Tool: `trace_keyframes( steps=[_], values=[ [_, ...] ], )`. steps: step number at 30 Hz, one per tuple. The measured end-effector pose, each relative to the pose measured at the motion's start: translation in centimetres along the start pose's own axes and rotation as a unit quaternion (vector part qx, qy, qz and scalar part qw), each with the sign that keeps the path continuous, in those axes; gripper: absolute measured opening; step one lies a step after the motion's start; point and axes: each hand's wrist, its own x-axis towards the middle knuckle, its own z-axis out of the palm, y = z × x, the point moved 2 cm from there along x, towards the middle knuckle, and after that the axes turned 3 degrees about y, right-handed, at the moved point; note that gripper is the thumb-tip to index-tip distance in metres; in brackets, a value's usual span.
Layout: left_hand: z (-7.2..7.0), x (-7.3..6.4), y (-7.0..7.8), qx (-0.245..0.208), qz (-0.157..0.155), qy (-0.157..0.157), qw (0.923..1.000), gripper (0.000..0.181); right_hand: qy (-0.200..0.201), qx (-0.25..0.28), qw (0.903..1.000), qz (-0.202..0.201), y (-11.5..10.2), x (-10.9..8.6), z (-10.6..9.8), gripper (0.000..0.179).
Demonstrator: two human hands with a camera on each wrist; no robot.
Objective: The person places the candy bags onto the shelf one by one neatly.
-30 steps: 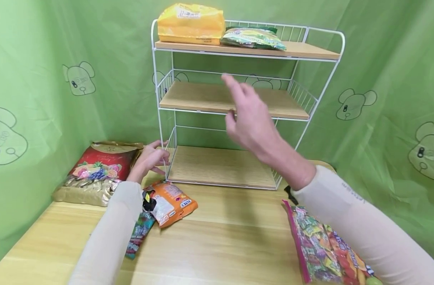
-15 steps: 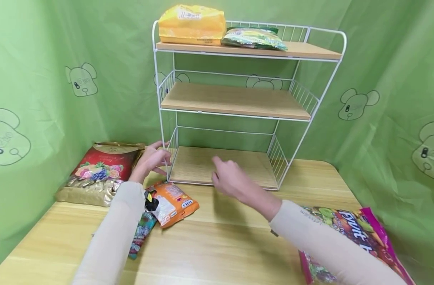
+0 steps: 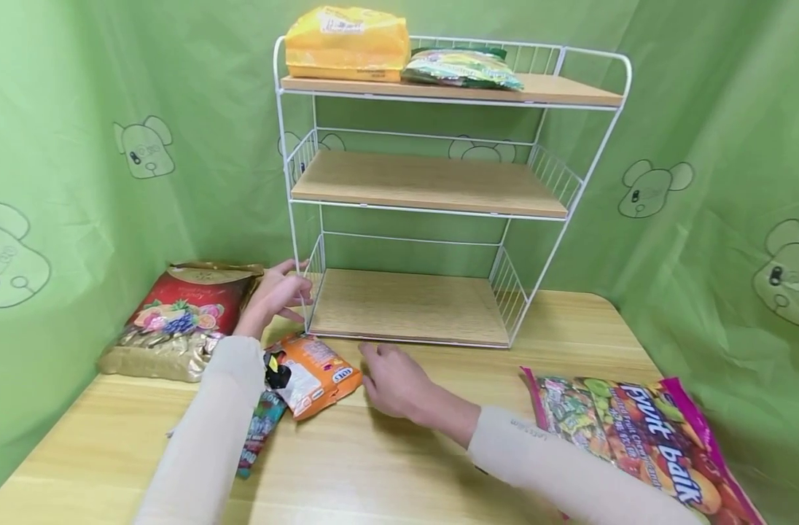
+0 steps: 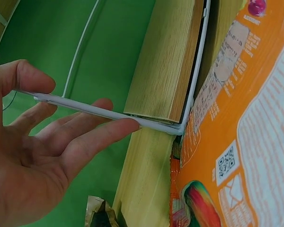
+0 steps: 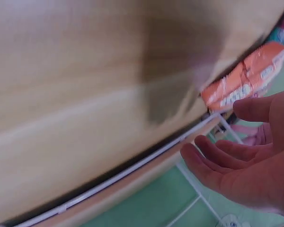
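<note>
Head view: left hand (image 3: 278, 296) pinches the rack (image 3: 432, 179); right hand (image 3: 396, 383), fingers loose, holds nothing beside the orange bag (image 3: 317, 378), best held by its middle.

Green curtain (image 3: 225, 175), wooden table (image 3: 347, 470), red candy bag (image 3: 179, 321), pink-edged bag (image 3: 636, 430), half-hidden teal packet (image 3: 263, 423), perhaps sweets

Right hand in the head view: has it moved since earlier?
Yes: against the rack, the right hand has moved down and left in the picture, from in front of the middle shelf to below the bottom shelf.
</note>
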Motion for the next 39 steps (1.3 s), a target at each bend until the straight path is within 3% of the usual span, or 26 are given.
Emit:
trace_keyframes(
  steps=[10, 14, 23, 39],
  values=[
    [-0.2, 0.1, -0.5, -0.004, 0.002, 0.0, 1.0, 0.08, -0.052, 0.038, 0.9979, 0.009, -2.4, 0.2, 1.5, 0.065],
    [-0.2, 0.1, -0.4, -0.003, 0.001, -0.001, 1.0, 0.08, -0.05, 0.042, 0.9979, -0.001, -3.1, 0.4, 2.0, 0.07],
    [-0.3, -0.2, -0.1, 0.002, 0.0, 0.0, 1.0, 0.081, -0.058, 0.012, 0.9977, -0.031, -3.4, 0.5, 3.0, 0.064],
    [-0.1, 0.1, -0.2, 0.004, 0.0, 0.008, 1.0, 0.08, -0.045, 0.021, 0.9986, -0.017, -3.1, 0.2, 3.2, 0.061]
  ],
)
